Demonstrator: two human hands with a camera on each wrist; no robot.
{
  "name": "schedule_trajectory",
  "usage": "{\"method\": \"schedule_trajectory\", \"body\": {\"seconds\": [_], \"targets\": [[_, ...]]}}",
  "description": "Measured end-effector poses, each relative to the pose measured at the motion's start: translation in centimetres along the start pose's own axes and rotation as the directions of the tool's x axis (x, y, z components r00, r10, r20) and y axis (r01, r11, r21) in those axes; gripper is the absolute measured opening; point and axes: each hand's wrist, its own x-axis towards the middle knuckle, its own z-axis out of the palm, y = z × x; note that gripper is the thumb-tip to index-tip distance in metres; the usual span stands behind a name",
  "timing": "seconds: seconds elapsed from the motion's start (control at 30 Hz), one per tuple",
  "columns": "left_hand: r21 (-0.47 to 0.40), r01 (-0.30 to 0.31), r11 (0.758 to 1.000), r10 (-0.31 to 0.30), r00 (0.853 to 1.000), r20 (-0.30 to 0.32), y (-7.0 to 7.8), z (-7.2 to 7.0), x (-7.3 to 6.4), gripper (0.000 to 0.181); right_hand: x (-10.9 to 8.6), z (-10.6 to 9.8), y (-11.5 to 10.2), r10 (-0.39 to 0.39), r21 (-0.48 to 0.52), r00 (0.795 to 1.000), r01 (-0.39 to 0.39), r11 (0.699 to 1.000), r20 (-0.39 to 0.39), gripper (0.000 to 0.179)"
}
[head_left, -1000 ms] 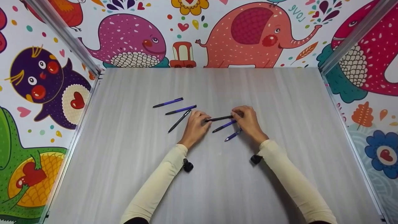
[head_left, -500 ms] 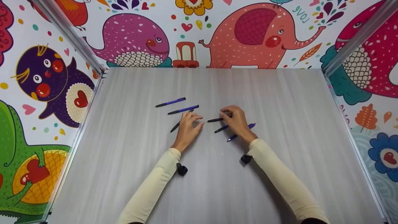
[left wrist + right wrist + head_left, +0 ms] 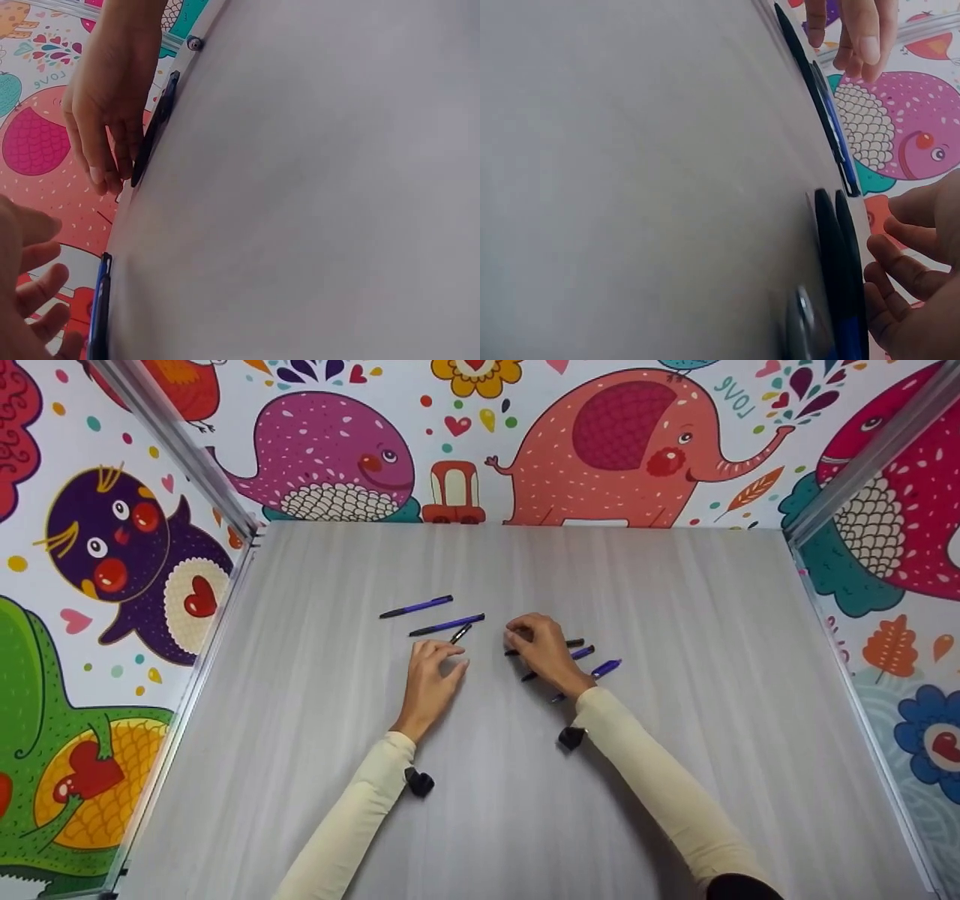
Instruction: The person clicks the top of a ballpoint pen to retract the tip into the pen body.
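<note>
Since half a second ago, both hands are sliding leftward across the grey table point(image 3: 675, 607); I am seeing the right hand point(image 3: 541, 649) uncover more of the pens beneath it, while the left hand point(image 3: 433, 671) is dropping back from the three pens at upper left.

From the head camera, I am watching the right hand's fingers curling over the left end of a black pen point(image 3: 574, 643), which is lying almost straight left to right, its far end poking out past the knuckles. Whether the fingers are actually pinching it I cannot tell. Two blue pens point(image 3: 606, 667) are lying just behind the wrist, slanting up to the right. The left hand is resting flat with loose, slightly spread fingers, holding nothing; a dark pen's tip point(image 3: 460, 633) is sitting just beyond its fingertips. The right hand is clearly the nearer one to the black pen.

From the left wrist camera, I am seeing the right hand's fingertips point(image 3: 105, 169) hanging down beside the black pen's end point(image 3: 154, 135).

From the right wrist camera, dark pen barrels point(image 3: 832, 247) are running away along the table edge, fingers relaxed beside them.

For writing, I am reading only "LOVE" point(image 3: 735, 396), printed upside down on the wallpaper by the elephant; the pens are showing no legible brand.
</note>
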Motion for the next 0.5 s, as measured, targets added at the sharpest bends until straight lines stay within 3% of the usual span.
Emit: {"method": "schedule_trajectory", "body": {"seconds": [0.1, 0.27, 0.5], "targets": [[0.013, 0.007, 1.0, -0.007, 1.0, -0.004, -0.1, -0.8, -0.3, 0.018, 0.4, 0.5, -0.2, 0.011, -0.003, 1.0, -0.011, 1.0, 0.011, 0.017], [-0.002, -0.038, 0.999, 0.038, 0.996, -0.075, -2.0, -1.2, -1.1, 0.016, 1.0, 1.5, -0.6, 0.008, -0.038, 0.999, -0.007, 0.999, 0.035, 0.018], [0.041, 0.046, 0.998, -0.045, 0.999, -0.029, -1.7, -2.4, -1.0, 0.019, 1.9, 2.6, -1.3, -0.004, -0.102, 0.997, 0.011, 0.995, 0.073, 0.018]]}}
